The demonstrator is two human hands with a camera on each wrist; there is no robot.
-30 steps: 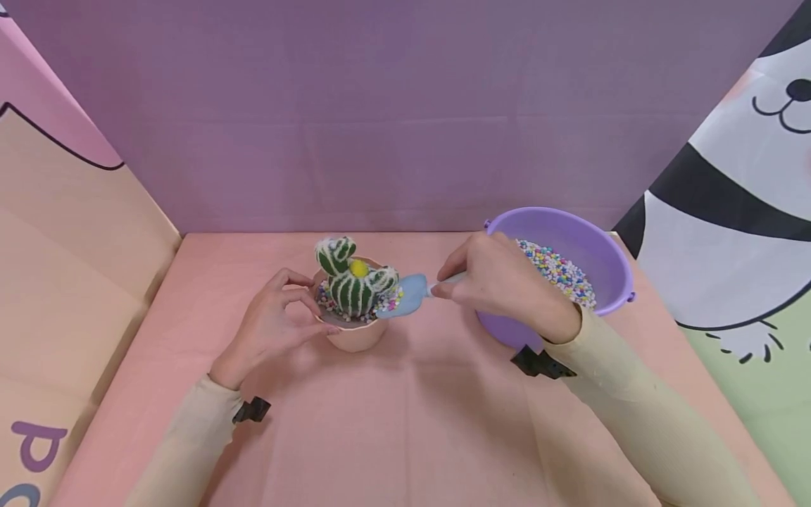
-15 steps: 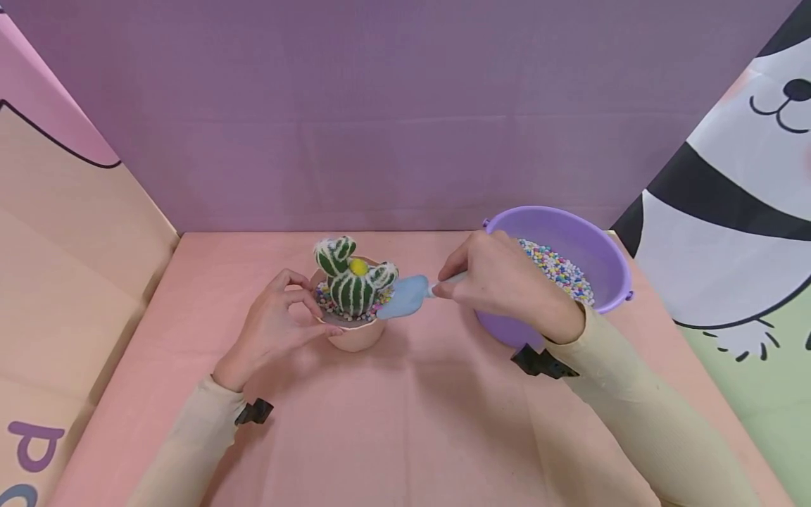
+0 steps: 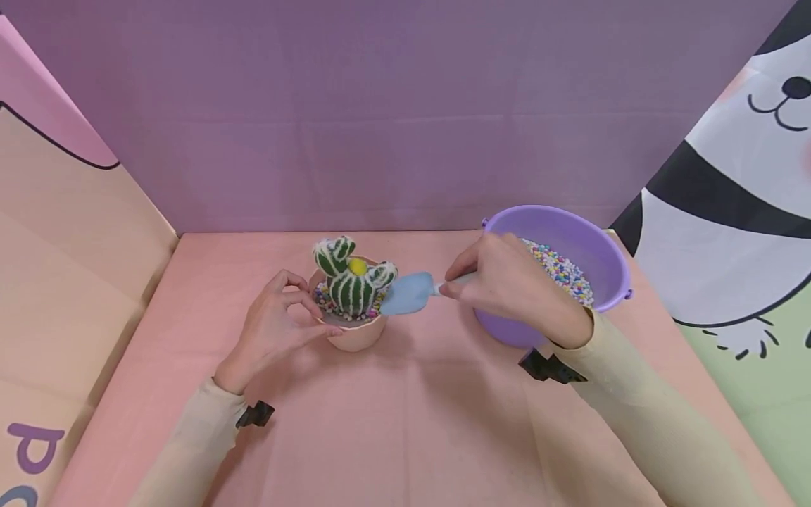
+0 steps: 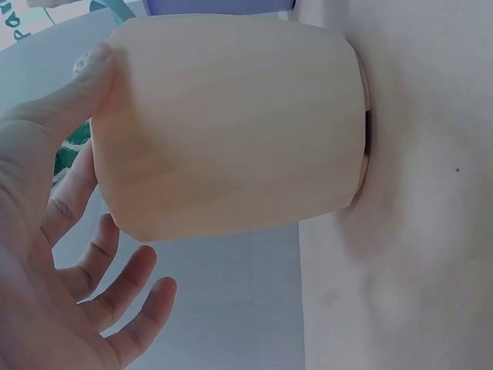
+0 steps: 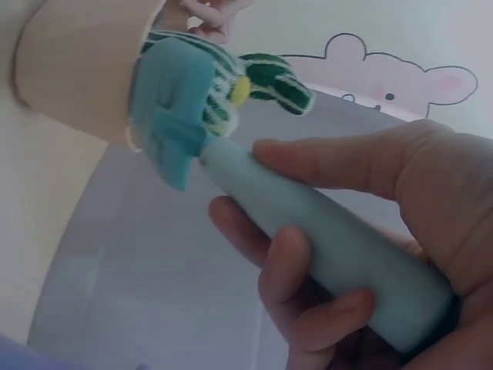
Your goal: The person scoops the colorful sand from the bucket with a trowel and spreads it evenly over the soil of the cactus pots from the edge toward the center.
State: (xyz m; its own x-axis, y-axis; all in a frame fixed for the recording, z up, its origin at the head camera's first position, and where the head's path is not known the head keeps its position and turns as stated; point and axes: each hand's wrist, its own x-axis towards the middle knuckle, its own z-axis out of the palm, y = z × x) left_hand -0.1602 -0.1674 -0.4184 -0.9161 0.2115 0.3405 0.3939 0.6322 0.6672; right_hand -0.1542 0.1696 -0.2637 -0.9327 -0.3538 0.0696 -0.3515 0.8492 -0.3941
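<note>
A light-coloured flower pot [image 3: 355, 341] stands on the table with a green-and-white striped toy cactus [image 3: 352, 292] and multicoloured beads [image 3: 326, 299] inside. My left hand [image 3: 272, 331] grips the pot's rim from the left, thumb at the near side and fingers at the far side. With curled fingers my right hand [image 3: 507, 282] holds a small blue shovel [image 3: 408, 292] by its handle [image 5: 323, 239]. The shovel's blade [image 5: 173, 92] is tilted at the pot's right rim, beside the cactus. No beads show on the blade in the head view.
A purple bucket [image 3: 589, 257] partly filled with multicoloured beads [image 3: 564, 271] stands on the right, partly behind my right hand. The pink-covered table [image 3: 380, 436] meets a purple backdrop [image 3: 405, 120] at its far edge. Printed side panels flank it.
Beads on the shovel's blade have gone into the pot. The blade has tilted further and drawn slightly right with my right hand. My left hand stays at the rim.
</note>
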